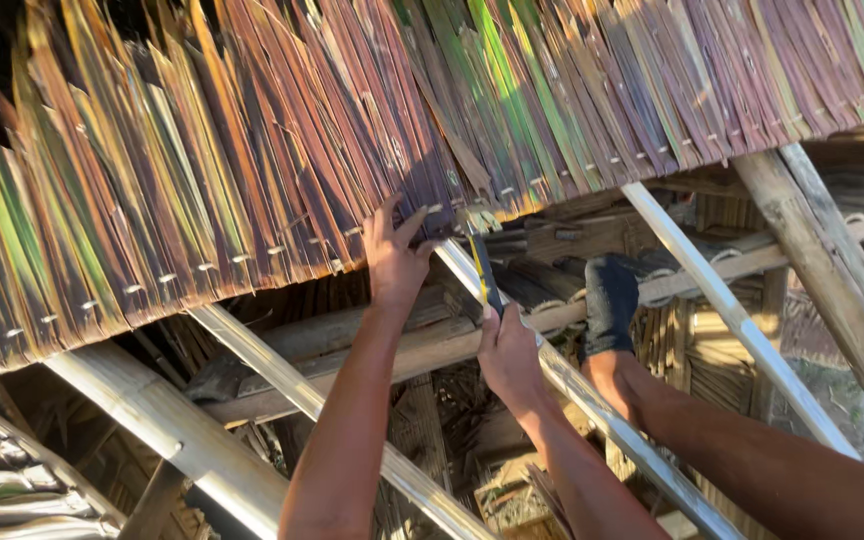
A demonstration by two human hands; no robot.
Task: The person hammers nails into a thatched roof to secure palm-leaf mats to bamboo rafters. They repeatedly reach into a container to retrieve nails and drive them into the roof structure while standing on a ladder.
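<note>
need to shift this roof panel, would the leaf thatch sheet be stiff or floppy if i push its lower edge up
The leaf thatch sheet would probably flex rather than stay rigid: it is many narrow leaf strips side by side, bound only along the lower edge. It looks light for its size, since the thin leaves lie on slim bamboo rafters. The dry tips near the left hand may crack.

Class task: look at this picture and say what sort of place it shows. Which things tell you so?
Probably a thatched roof under construction, outdoors. Rows of folded palm-leaf thatch lie over bare bamboo rafters, with rough timber poles beneath. The left hand presses the thatch edge; the right hand grips a tool.
</note>
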